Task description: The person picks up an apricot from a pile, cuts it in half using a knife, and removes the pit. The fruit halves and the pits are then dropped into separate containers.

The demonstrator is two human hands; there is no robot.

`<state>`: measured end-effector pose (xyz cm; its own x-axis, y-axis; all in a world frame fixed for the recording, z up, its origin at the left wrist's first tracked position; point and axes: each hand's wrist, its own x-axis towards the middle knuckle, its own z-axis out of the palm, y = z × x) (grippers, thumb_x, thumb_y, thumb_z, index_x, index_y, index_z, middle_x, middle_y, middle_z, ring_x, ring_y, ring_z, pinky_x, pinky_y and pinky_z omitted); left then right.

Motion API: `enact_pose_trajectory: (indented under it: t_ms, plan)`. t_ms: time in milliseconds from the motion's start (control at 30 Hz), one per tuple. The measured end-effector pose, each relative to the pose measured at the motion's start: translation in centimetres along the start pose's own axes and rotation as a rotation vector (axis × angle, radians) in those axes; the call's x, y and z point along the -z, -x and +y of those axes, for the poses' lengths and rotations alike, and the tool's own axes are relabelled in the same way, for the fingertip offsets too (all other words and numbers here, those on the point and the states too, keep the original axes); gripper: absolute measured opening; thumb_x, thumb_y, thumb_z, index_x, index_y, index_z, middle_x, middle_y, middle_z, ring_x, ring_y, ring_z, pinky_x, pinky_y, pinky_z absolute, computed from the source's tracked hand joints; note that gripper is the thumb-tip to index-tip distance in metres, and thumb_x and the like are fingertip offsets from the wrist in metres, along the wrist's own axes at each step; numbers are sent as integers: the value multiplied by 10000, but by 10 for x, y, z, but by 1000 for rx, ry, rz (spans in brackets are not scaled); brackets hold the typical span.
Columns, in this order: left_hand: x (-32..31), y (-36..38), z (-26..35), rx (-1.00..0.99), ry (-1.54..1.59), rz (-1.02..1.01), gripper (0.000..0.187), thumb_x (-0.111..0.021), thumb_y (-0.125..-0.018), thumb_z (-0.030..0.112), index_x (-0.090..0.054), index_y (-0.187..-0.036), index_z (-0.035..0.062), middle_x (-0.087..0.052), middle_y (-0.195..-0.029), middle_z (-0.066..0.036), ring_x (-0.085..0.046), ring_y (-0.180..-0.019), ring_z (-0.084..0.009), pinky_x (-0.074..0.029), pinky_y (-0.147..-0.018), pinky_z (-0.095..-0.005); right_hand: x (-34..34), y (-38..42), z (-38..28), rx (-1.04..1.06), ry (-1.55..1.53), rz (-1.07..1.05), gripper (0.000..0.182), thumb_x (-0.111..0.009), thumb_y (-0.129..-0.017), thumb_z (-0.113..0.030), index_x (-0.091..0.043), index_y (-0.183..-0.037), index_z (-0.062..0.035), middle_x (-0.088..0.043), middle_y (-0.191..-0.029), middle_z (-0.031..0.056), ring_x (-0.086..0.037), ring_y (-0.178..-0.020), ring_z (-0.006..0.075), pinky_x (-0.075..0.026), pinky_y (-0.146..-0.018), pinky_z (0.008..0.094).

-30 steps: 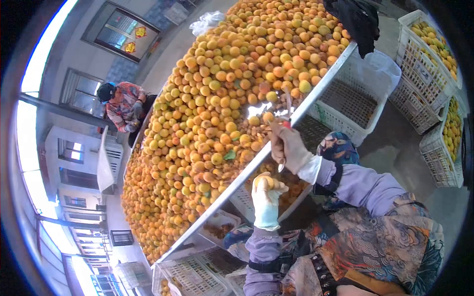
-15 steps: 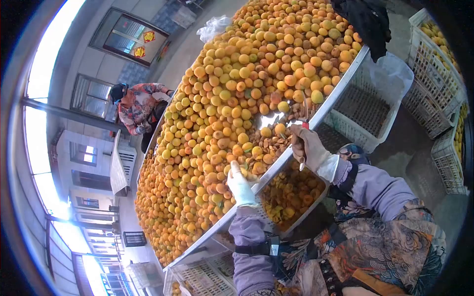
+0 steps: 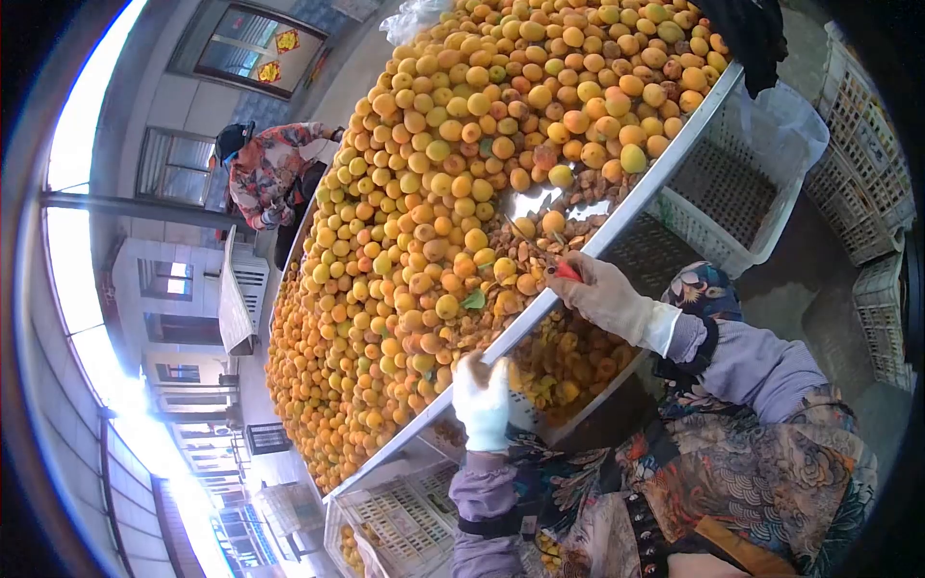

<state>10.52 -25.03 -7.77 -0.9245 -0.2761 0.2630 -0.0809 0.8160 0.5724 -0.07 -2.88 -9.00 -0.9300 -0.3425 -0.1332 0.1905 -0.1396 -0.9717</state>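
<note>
My right hand [image 3: 599, 294], in a pale glove, is wrapped round the red handle of a small curved tool [image 3: 568, 272] over the table's metal edge. Its thin metal end points toward the pits and fruit pieces [image 3: 520, 252] on the table. My left hand [image 3: 480, 393], in a white glove, is at the same edge further left, fingers curled; whether anything is inside it is hidden. Orange-yellow apricots [image 3: 414, 231] lie heaped beyond both hands. Below the edge, between the hands, a crate of opened fruit [image 3: 568, 371] is partly visible.
Empty white crate [image 3: 723, 202] at the right, with clear plastic over its rim. Stacked crates [image 3: 862, 144] stand at the far right, another crate [image 3: 395, 520] below left. A dark cloth [image 3: 747, 39] hangs at the table corner. Another person [image 3: 275, 178] sits across the table.
My left hand has drawn back from the apricots to the table edge. My right hand has turned, bringing the tool's metal end over the fruit pieces. The view has shifted slightly.
</note>
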Motion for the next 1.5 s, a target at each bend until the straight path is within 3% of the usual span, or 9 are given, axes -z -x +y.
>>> enact_pose_trajectory:
  t_ms: [133, 400, 533, 600, 667, 733, 800, 1200, 1500]
  plan:
    - [8, -51, -4, -141, -336, 145, 425, -690, -748, 214, -547, -1107, 36, -581, -1013, -145, -556, -933, -309, -456, -816, -393, -4, -2, 9, -34, -26, -68, 416, -624, -862, -387, -557, -1014, -5, -578, -809, 42, -507, -718, 105, -445, -636, 253]
    - [-20, -114, -56, -174, -887, -53, 579, -705, -711, 271, -500, -1222, 92, -534, -1022, -142, -496, -971, -324, -429, -820, -420, -9, -5, 17, 3, 46, -134, 192, -608, -889, -246, -532, -919, -72, -499, -661, -33, -431, -521, 35, -347, -460, 186]
    - [-12, -109, -59, -205, -672, 63, 525, -698, -745, 217, -505, -1219, 101, -540, -1071, -164, -514, -926, -308, -448, -775, -382, -5, -4, 9, -165, -92, -134, 202, -603, -891, -252, -547, -941, -65, -507, -653, -26, -439, -521, 41, -355, -461, 189]
    - [-6, -100, -53, 18, 375, 73, 432, -635, -823, 122, -496, -1228, 68, -540, -1132, -151, -538, -941, -288, -469, -786, -327, -5, -3, 9, -174, -94, -155, 207, -595, -895, -256, -553, -951, -62, -510, -650, -24, -444, -524, 43, -361, -463, 191]
    - [11, -73, -4, 243, 612, 16, 393, -567, -868, 48, -470, -1247, 12, -521, -1176, -141, -541, -1007, -271, -471, -841, -297, -5, -2, 6, -210, -120, -220, 345, -575, -898, -329, -567, -1060, -25, -554, -690, -9, -492, -577, 72, -404, -498, 216]
    - [8, -44, -7, -118, 550, -69, 471, -563, -872, 82, -396, -1302, -16, -484, -1222, -142, -509, -1105, -275, -443, -939, -357, -6, -2, 8, -182, -138, -292, 333, -564, -906, -320, -567, -1063, -26, -551, -699, -16, -484, -576, 64, -395, -492, 202]
    - [8, -15, 22, 285, 1426, -104, 538, -573, -871, 121, -339, -1342, 10, -452, -1262, -163, -506, -1119, -295, -432, -965, -403, -8, 4, 15, -162, -152, -355, 322, -554, -913, -310, -567, -1066, -27, -548, -708, -23, -476, -576, 55, -386, -486, 189]
    - [-13, 52, 25, 369, 1672, -181, 610, -646, -837, 223, -363, -1336, 17, -522, -1162, -140, -560, -1034, -264, -480, -899, -410, -23, 65, -5, -330, 37, -592, 254, -499, -939, -359, -537, -949, -108, -505, -676, -52, -426, -533, 27, -341, -458, 174]
    - [-2, 67, 19, 213, 1121, -205, 569, -628, -800, 130, -406, -1304, -16, -518, -1156, -110, -526, -1042, -190, -439, -909, -307, -18, 82, -12, -314, 174, -647, 276, -503, -934, -375, -550, -945, -103, -496, -668, -43, -430, -539, 31, -336, -461, 169]
